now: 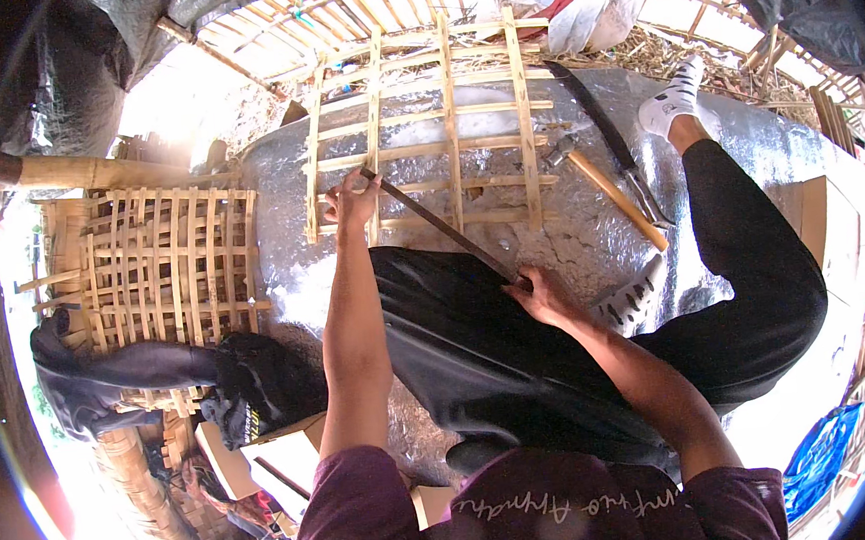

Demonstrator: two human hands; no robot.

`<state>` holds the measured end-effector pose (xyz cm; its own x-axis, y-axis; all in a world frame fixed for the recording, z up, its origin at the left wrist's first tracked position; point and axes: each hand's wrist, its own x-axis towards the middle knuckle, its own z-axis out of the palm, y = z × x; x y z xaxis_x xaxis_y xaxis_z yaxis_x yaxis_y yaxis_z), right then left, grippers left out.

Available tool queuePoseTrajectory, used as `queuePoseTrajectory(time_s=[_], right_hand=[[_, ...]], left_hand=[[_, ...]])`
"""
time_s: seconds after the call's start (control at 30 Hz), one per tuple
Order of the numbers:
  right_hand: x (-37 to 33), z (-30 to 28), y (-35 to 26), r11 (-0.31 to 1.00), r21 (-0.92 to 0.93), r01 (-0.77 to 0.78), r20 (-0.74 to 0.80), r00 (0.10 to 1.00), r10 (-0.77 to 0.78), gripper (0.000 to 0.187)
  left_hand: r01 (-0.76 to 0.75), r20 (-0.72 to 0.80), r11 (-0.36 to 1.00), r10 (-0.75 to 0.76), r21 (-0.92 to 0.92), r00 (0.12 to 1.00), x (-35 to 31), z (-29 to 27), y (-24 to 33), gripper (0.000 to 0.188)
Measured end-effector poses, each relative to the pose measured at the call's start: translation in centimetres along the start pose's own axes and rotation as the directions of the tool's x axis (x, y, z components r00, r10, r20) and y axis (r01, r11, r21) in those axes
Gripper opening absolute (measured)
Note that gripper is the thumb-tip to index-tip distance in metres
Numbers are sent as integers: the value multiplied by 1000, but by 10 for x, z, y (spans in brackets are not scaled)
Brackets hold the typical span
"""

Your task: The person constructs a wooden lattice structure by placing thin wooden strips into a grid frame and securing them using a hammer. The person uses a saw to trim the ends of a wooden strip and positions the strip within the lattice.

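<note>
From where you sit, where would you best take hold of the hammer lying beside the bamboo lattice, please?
Probably by the wooden handle of the hammer, near its free lower end. That end points toward the right hand, while the metal head lies up against the lattice. Come from the right side; the long knife lies close along its far side.

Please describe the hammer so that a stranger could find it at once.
Look at the silver sheet on the ground, right of the unfinished bamboo lattice. The hammer lies there beside a long dark blade. Only it has a pale wooden handle and a metal head.
</note>
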<state>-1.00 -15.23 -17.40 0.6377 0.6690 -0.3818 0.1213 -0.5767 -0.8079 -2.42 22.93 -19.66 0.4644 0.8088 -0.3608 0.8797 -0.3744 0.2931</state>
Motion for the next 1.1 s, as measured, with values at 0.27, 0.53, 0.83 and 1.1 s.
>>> queuePoseTrajectory(time_s=[0.27,0.53,0.83,1.1], right_hand=[[-3,-7,0,990,20,140,-159,978,-135,34],[14,-39,11,967,15,255,-103,962,-252,36],[11,-42,-9,961,-25,274,-153,949,-274,29],[12,-27,0,949,3,316,-227,924,-307,27]], left_hand=[[31,-7,997,-31,-72,999,-7,-5,3,71],[44,-35,996,-47,-81,998,-5,-3,2,66],[61,-52,995,-65,-85,997,-3,-4,0,68],[2,-78,993,-11,-114,997,-1,-6,-4,58]])
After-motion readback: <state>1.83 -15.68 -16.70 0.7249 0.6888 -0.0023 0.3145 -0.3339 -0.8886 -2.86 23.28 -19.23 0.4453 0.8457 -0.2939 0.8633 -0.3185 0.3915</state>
